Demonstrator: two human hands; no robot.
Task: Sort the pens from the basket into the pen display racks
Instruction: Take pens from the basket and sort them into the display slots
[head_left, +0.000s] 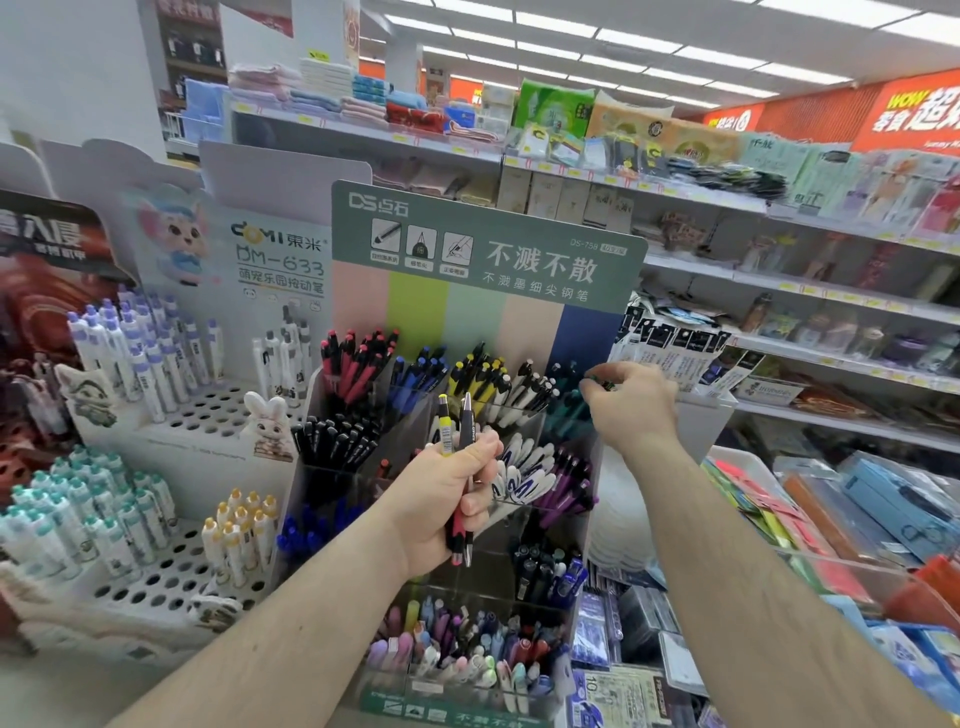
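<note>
A person stands before a tiered clear pen display rack (457, 467) in a stationery aisle, both bare arms reaching in. The left hand (441, 499) is curled round a small bundle of pens (460, 467) held upright in front of the rack's middle tiers: a yellow-topped pen (444, 423), a dark one with a silver tip, and a red-and-black one poking out below the fist. The right hand (626, 402) reaches to the top row's right-hand compartment, fingertips pinched on a dark green pen (597, 384) just above the teal pens (569, 413) stored there. The rack's top tier holds red, blue, yellow and white pens in separate compartments; lower tiers hold black, white-and-blue and purple ones, with mixed pastel pens at the bottom. A green header card (488, 244) rises behind the rack. To the left, white perforated stands (208, 410) carry purple-, teal- and yellow-capped pens. Store shelves (779, 291) of packaged goods run behind. The basket is out of view.
</note>
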